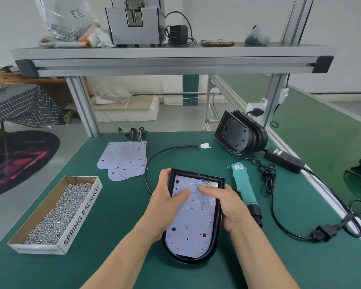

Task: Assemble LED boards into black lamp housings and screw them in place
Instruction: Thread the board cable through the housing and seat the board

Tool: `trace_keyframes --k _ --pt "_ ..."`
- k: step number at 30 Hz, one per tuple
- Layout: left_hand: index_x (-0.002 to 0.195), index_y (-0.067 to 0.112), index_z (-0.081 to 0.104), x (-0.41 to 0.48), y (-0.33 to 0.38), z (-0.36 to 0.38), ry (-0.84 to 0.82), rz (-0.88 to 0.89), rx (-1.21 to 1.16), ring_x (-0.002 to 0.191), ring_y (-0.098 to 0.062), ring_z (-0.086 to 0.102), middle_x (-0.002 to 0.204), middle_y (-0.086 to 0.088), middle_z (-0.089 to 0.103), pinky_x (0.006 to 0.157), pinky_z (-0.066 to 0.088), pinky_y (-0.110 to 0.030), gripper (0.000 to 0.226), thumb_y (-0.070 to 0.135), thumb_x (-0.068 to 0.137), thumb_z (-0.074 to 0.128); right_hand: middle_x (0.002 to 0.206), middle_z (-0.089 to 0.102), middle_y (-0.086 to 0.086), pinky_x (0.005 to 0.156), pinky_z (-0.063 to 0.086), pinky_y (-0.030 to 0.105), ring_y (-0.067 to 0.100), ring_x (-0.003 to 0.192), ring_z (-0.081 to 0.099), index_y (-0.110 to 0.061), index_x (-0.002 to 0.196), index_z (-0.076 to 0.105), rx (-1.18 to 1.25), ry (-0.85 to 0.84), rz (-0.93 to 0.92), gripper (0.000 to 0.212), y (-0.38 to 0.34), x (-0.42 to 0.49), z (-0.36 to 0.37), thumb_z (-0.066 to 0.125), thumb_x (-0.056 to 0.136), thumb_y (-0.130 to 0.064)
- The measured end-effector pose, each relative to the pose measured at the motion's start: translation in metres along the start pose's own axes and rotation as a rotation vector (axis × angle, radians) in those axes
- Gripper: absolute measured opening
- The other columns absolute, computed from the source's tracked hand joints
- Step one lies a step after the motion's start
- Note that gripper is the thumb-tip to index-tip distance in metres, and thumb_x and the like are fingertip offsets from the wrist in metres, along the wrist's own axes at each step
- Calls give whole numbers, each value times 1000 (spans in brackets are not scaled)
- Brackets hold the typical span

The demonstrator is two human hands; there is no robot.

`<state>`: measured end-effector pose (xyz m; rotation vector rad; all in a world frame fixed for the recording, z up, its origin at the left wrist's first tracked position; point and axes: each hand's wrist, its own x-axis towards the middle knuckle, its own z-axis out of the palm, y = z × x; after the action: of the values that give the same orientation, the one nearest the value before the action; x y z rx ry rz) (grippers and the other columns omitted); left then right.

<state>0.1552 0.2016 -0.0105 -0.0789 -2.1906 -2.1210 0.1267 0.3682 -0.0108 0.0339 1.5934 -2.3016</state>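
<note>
- The box of screws stands well left of the work and is heaped nearly full. Screws could be scattered if its rim is caught when one is reached for.
- The spare boards are fanned loosely behind it. Their LEDs could be scuffed if they are dragged across each other.
- The housing is held on its left rim by the curled fingers of the left hand, and the thumb is pressed flat on the board.
- The board is seated inside the housing at mid-mat and appears not yet screwed. If its holes are left misaligned, screws may be driven crooked or the board cracked.
- The right rim is gripped by the right hand, with the thumb laid beside the soldered wires. These could be pinched or torn loose.
- The screwdriver lies untouched just right of the housing. The board may be shifted once a hand is freed to fetch it.
</note>
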Motion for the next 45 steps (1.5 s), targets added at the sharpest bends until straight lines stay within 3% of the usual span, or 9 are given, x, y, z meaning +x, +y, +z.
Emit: trace_keyframes --k 9,13,18,24,28,32,37,42,45 --pt "119 32 52 5 -19 2 136 -158 -116 99 -15 72 108 8 73 80 59 -32 36 9 94 65 112 75 13 94 57 47 32 103 73 -9 117 69 -134 11 57 26 17 4 -3 69 91 -11" --pt "117 26 50 15 -26 3 274 -302 -136 98 -21 71 108 1 71 73 59 -33 33 9 93 66 70 59 -13 58 40 15 -4 61 53 -23 73 52 -729 325 -113 24 33 -1 -3 72 87 -27" --pt "114 20 47 19 -28 2 283 -401 17 105 -28 65 110 -5 65 94 54 -48 24 11 94 58 58 38 -9 44 30 18 6 46 35 -20 65 34 -817 371 -145 39 38 4 -6 70 80 -22" --pt "72 11 51 -1 -21 -37 299 -239 558 67 -25 54 71 -2 52 70 52 -41 38 37 99 48 58 35 -10 50 26 29 9 50 27 -21 66 31 -794 381 -145 42 41 7 -6 71 78 -19" --pt "64 22 59 -13 -6 -103 532 -28 773 61 -17 51 65 5 58 63 44 -32 30 21 94 59 53 36 -12 46 27 23 9 48 29 -20 65 32 -775 378 -170 42 42 9 -8 71 78 -17" --pt "101 17 78 -13 7 -187 692 -127 1025 81 -29 64 102 -8 73 75 53 -39 23 6 90 61 60 40 -9 53 30 30 14 56 33 -19 66 35 -765 372 -156 37 42 9 -8 71 78 -18" --pt "123 19 70 -11 -8 -235 322 -436 1377 104 -28 67 120 -6 71 92 54 -38 30 26 94 67 66 48 -3 57 35 31 18 61 39 -16 69 43 -739 362 -128 28 42 9 -6 70 78 -18" --pt "68 29 70 -13 -26 -240 454 -299 1333 68 -20 63 72 6 71 65 50 -32 27 10 85 76 67 53 -3 59 38 32 18 62 44 -16 70 47 -728 354 -114 24 42 9 -7 70 77 -19" --pt "66 25 70 -17 -32 -242 530 -270 1336 61 -20 61 67 6 68 60 48 -32 27 6 84 75 66 51 -3 59 37 31 18 61 41 -18 69 44 -721 348 -110 27 41 8 -7 69 77 -20"
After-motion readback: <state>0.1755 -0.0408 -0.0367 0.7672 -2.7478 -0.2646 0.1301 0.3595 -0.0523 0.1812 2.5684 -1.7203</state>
